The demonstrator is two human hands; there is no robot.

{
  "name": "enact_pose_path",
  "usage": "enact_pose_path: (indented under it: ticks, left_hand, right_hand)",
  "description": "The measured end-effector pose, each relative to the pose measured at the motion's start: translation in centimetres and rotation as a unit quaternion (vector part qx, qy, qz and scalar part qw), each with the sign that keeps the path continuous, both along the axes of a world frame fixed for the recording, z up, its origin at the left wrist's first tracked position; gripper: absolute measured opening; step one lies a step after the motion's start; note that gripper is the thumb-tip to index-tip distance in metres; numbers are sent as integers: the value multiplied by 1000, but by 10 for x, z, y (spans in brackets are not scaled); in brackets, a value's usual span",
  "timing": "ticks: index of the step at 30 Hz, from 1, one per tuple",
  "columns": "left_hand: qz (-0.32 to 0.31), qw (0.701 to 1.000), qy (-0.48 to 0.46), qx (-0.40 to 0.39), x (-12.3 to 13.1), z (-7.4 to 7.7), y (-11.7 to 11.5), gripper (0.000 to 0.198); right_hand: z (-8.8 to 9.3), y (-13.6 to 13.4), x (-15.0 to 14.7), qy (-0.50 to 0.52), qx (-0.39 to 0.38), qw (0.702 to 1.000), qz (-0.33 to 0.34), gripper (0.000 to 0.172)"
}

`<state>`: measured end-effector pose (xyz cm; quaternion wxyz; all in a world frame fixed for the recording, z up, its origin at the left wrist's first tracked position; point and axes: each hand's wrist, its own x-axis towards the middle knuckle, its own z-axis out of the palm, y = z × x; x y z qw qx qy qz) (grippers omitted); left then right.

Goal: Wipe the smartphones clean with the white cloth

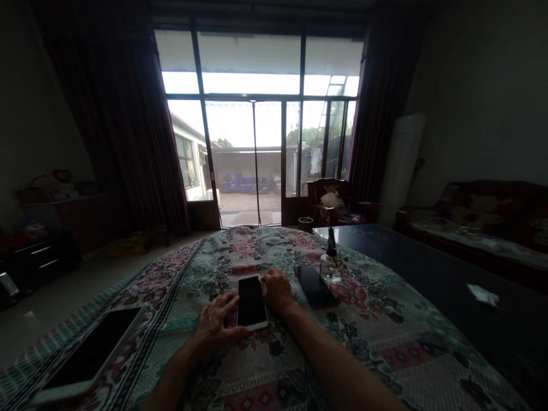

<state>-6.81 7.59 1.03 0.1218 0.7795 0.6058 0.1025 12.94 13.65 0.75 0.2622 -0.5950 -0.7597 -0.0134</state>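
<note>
A white-edged phone [251,302] with a dark screen lies face up on a floral cloth [265,365]. My left hand [216,324] rests at its left edge, fingers spread flat and touching the phone's side and lower corner. On the phone's right edge my right hand [277,291] lies with its fingers curled against the rim. Neither hand lifts the phone.
A second dark phone [315,285] lies to the right, beside a small clear spray bottle [331,260]. A large white-framed tablet [92,352] lies at the near left. A dark glass table [428,274] with a crumpled white scrap [483,295] stands on the right.
</note>
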Motion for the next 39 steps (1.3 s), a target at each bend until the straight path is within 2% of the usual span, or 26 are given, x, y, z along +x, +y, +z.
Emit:
enact_pose_path:
  ticks: [10,13,17,21,25,30,34,39]
  left_hand:
    - [-3,1000,10,0,3,6,-2,77]
    - [1,1000,12,3,3,5,-2,76]
    - [-2,1000,12,2,1,2,1,77]
    - [-5,1000,6,3,0,0,2,77]
    - [-4,1000,12,2,0,0,2,78]
    - [-3,1000,22,2,0,-2,3,76]
    - [-5,1000,10,14,0,-3,3,76]
    - [-11,1000,0,15,0,0,1,77]
  right_hand:
    - [-6,-30,17,4,39,997,68,19]
    - [-8,-30,19,37,52,995,81,19]
    - [-10,-23,18,72,56,994,64,21]
    - [-8,-18,16,66,45,994,73,22]
    - [-8,-25,19,59,45,992,100,20]
    - [-8,-37,21,63,69,988,121,17]
    - [-4,-35,16,99,99,983,123,20]
    - [-2,-30,11,68,64,985,147,23]
